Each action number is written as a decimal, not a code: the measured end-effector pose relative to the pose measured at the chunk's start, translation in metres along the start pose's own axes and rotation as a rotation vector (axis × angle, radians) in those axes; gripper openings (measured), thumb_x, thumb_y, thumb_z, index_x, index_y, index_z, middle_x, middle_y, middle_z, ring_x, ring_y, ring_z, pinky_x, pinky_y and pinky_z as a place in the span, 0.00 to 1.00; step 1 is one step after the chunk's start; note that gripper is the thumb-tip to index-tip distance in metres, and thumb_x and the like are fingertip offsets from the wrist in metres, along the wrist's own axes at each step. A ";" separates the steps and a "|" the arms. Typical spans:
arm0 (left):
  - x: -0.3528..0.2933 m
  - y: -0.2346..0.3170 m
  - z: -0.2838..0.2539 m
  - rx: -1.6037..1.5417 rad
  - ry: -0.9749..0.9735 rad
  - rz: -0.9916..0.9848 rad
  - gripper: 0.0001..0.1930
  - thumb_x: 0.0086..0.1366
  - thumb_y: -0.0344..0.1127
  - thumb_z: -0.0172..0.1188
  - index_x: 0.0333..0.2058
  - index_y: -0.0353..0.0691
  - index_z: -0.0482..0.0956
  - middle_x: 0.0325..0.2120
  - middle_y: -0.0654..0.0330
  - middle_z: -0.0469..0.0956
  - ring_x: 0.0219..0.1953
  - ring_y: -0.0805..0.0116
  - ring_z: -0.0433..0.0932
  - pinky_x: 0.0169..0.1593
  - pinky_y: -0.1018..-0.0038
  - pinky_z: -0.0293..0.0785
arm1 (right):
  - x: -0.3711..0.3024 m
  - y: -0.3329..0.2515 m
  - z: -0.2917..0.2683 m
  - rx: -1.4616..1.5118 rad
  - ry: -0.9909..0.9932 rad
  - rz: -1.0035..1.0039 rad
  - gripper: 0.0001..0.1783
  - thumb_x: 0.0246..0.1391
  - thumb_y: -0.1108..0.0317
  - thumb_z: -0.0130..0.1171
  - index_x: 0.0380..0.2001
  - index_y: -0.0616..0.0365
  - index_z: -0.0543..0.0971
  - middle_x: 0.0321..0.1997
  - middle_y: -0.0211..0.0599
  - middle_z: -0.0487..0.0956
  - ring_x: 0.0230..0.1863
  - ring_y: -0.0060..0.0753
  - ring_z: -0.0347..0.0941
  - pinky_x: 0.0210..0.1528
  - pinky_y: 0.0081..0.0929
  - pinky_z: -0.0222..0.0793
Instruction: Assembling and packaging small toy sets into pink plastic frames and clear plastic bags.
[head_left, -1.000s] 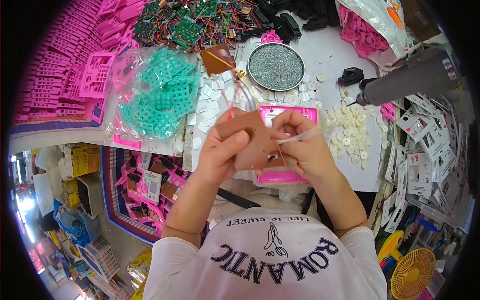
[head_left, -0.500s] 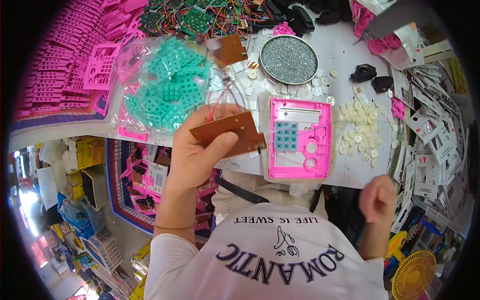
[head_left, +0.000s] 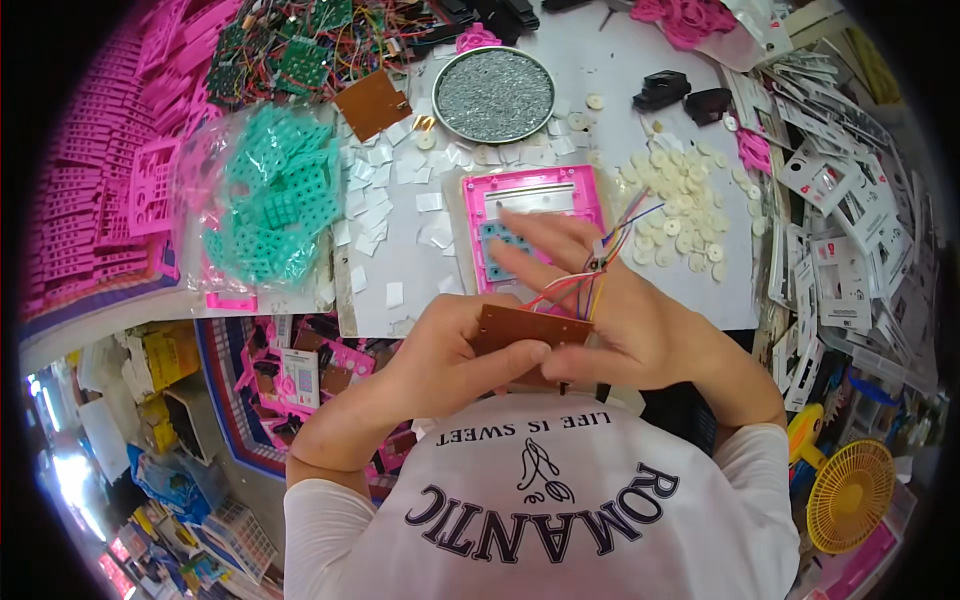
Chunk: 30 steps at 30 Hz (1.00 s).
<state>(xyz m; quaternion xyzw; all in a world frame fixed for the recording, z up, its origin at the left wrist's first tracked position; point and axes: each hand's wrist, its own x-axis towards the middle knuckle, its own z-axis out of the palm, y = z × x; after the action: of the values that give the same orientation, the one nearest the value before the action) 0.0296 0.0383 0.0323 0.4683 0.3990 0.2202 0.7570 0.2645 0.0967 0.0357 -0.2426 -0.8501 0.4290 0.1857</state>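
Circuit board: a small brown circuit board (head_left: 528, 330) held up over the near edge of the counter (head_left: 420, 290), just above the person's chest, lying nearly flat.
Wires: thin coloured wires (head_left: 596, 272) rise from the board's right end and fan out over the right hand.
Left hand: the left hand (head_left: 455, 355) grips the board, its fingers (head_left: 500, 362) wrapped closed along the near long side.
Right hand: the right hand (head_left: 625, 320) touches the board's right end; its fingers (head_left: 540, 245) are spread open and stretched toward the far side; whether it pinches the wires cannot be told.
Pink case: a pink calculator-like case (head_left: 530, 200) with blue keys lies on the counter just beyond the hands, partly hidden by the right fingers.
Round tray: a round metal tray (head_left: 494, 94) of grey screws near the far edge.
White discs: a scatter of pale round discs (head_left: 680, 210) toward the right edge.
Teal parts: a clear bag of teal plastic parts (head_left: 270, 195) toward the left edge.
Second board: another brown board (head_left: 372, 103) lies left of the round tray.
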 end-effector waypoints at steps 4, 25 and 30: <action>-0.011 -0.011 0.003 -0.248 0.107 -0.034 0.20 0.74 0.33 0.57 0.61 0.35 0.72 0.46 0.59 0.83 0.43 0.73 0.82 0.37 0.79 0.80 | 0.008 0.004 0.000 0.408 -0.058 0.141 0.21 0.58 0.65 0.66 0.53 0.63 0.81 0.49 0.46 0.81 0.48 0.43 0.77 0.52 0.35 0.71; -0.021 -0.076 0.008 -0.451 0.007 -0.066 0.28 0.72 0.29 0.56 0.69 0.36 0.63 0.63 0.51 0.71 0.66 0.66 0.68 0.67 0.68 0.64 | 0.052 0.064 0.022 0.094 0.051 0.447 0.13 0.59 0.72 0.65 0.47 0.62 0.82 0.38 0.39 0.84 0.38 0.28 0.78 0.44 0.27 0.76; -0.026 -0.033 -0.007 0.424 0.202 -0.290 0.24 0.66 0.37 0.66 0.59 0.36 0.75 0.58 0.50 0.75 0.64 0.61 0.71 0.66 0.64 0.64 | 0.058 0.061 0.020 -0.266 -0.018 0.305 0.19 0.55 0.66 0.68 0.48 0.61 0.78 0.33 0.49 0.84 0.35 0.55 0.81 0.37 0.41 0.76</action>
<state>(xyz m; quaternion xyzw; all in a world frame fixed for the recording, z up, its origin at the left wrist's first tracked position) 0.0078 0.0083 0.0116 0.5298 0.5726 0.0667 0.6221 0.2224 0.1490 -0.0195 -0.3873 -0.8541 0.3384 0.0774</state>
